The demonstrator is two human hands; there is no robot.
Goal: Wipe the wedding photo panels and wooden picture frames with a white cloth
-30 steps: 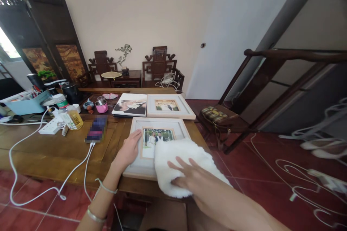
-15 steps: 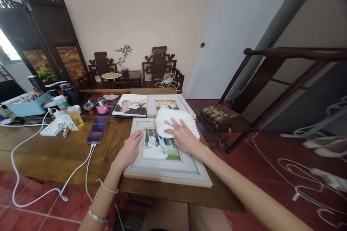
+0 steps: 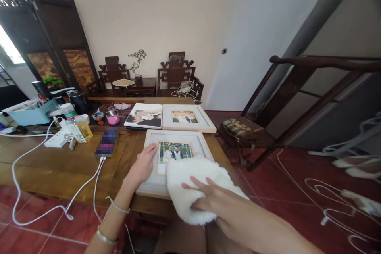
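Picture frame [image 3: 175, 151]'s got our left hand [image 3: 144, 163] loose on its left. Our right hand [image 3: 216, 198]'s gripping white cloth [image 3: 187, 170] over it.

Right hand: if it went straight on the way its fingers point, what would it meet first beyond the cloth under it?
Probably the left hand, which rests on the near picture frame's left side. The right hand, on the white cloth, points across the frame toward it; height is hard to judge.

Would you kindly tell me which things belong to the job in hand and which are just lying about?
In use:
fluffy white cloth, right hand on it
pale rectangular picture frame, left hand on it

Lying about:
pink metal-lined cup
white rectangular power strip
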